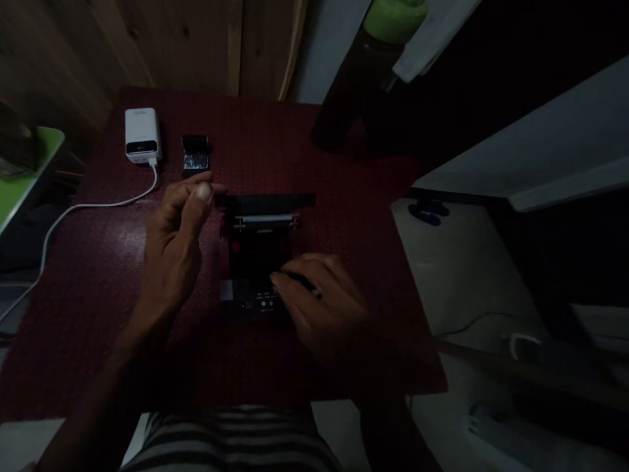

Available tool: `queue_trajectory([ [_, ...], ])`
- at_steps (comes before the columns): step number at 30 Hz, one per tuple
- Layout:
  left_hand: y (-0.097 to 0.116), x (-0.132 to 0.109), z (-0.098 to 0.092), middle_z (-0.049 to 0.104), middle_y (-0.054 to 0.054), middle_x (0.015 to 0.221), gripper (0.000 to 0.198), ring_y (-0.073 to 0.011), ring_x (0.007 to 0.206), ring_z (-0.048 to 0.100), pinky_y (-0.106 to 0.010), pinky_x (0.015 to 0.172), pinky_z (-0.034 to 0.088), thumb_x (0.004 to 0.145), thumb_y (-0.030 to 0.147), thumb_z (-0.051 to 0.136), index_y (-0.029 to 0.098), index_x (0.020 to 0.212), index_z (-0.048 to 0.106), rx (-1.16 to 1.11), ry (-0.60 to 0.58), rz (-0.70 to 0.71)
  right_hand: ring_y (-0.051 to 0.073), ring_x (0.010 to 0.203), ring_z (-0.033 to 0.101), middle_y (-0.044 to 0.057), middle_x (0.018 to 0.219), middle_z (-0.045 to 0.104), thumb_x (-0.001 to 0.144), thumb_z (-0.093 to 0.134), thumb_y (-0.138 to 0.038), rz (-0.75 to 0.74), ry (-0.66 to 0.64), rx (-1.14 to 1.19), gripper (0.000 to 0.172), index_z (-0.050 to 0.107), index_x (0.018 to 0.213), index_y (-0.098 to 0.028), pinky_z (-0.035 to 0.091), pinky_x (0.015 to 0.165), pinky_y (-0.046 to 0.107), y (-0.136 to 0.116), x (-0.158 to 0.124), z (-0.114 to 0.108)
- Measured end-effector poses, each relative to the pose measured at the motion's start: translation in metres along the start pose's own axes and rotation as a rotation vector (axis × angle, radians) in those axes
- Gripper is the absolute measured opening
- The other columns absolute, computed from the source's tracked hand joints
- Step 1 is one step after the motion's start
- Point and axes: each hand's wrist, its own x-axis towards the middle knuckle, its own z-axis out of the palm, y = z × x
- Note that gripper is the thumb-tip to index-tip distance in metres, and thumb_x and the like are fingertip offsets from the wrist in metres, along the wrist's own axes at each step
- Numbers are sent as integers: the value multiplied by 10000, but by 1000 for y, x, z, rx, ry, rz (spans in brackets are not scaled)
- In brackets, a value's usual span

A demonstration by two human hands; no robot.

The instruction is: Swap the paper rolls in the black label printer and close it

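Observation:
On the dark red tabletop lies a black device (pixel 260 252) like a small printer, its lid (pixel 270 202) raised at the far side and a pale roller (pixel 268 218) below it. My left hand (pixel 174 236) is closed in a pinch by the lid's left end; whatever its fingertips hold, if anything, is too dark to make out. Over the device's near right part, my right hand (pixel 324 295) grips a thin black pen-like tool (pixel 305 283). White icons mark the device's near panel (pixel 255 305), partly covered by my right hand.
A white power bank (pixel 141 134) with a white cable (pixel 98 205) sits at the table's far left. Beside it is a small black roll-shaped item (pixel 195 154). A tall dark bottle with a green cap (pixel 393 23) stands at the back right. Wooden boards (pixel 187 46) border the far side.

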Motion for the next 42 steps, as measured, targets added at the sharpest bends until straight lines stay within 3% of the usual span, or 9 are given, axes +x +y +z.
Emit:
queue_trajectory([
  [3, 0, -18, -2, 830, -42, 1432, 228, -302, 1541, 672, -479, 1288, 543, 1093, 425, 819, 239, 961, 836, -5, 0, -48, 292, 1162, 821, 104, 1216, 903, 1096, 714, -41, 2, -36, -115, 270, 867, 1167, -253, 706, 943, 449, -6, -9, -3],
  [5, -5, -34, -3, 791, -53, 1544, 148, -325, 1556, 677, -494, 1272, 580, 1009, 386, 891, 257, 1066, 846, -32, 1, -128, 303, 1235, 821, 110, 1303, 902, 1089, 722, -40, -4, -18, -147, 289, 846, 1227, -261, 697, 977, 457, -8, -15, -3],
  [9, -19, -60, -6, 705, -94, 1692, 673, -353, 1584, 673, -506, 1236, 640, 951, 435, 948, 333, 1572, 709, -106, -16, -306, 328, 1480, 757, 128, 1568, 812, 1098, 732, -80, -1, -15, -148, 298, 801, 1316, -271, 668, 1138, 510, -8, -22, 0],
  [13, -24, -70, -8, 689, -100, 1719, 694, -399, 1558, 695, -505, 1161, 699, 973, 530, 930, 337, 1606, 724, -141, -83, -433, 291, 1421, 814, 122, 1475, 860, 1138, 655, -79, 32, -17, -60, 266, 833, 1245, -245, 660, 1185, 487, -7, -21, 4],
  [18, -19, -68, -8, 767, -109, 1617, 679, -389, 1448, 774, -462, 1064, 740, 985, 543, 918, 311, 1600, 747, -168, -124, -435, 281, 1365, 846, 127, 1419, 881, 1155, 632, -91, 47, -31, -33, 251, 847, 1242, -186, 665, 1179, 450, -8, -18, 3],
  [26, -16, -72, -4, 759, -103, 1632, 687, -391, 1505, 732, -480, 1172, 684, 990, 510, 909, 292, 1619, 743, -174, -80, -467, 271, 1389, 830, 117, 1430, 883, 1173, 611, -129, 85, -15, 40, 286, 820, 1358, -191, 670, 1202, 467, -7, -21, 7],
  [31, -18, -89, -12, 751, -73, 1646, 615, -379, 1540, 704, -494, 1256, 622, 1027, 516, 868, 345, 1608, 761, -212, -90, -500, 283, 1431, 797, 113, 1492, 853, 1173, 645, -195, 286, 120, 143, 365, 730, 1525, -239, 680, 1200, 491, -6, -38, 3],
  [36, -20, -94, -14, 759, -52, 1635, 603, -373, 1527, 713, -459, 1194, 657, 996, 379, 864, 368, 1592, 776, -207, -96, -479, 292, 1269, 868, 90, 1487, 852, 1152, 725, -376, 607, 137, 303, 429, 698, 1577, -324, 752, 1048, 490, -9, -61, 10],
  [42, -17, -92, -12, 782, -72, 1595, 630, -381, 1451, 758, -456, 1103, 699, 967, 353, 870, 335, 1590, 780, -244, -60, -545, 303, 1334, 847, 89, 1516, 836, 1126, 771, -369, 673, 201, 467, 527, 629, 1633, -363, 740, 1081, 521, -17, -68, 22],
])
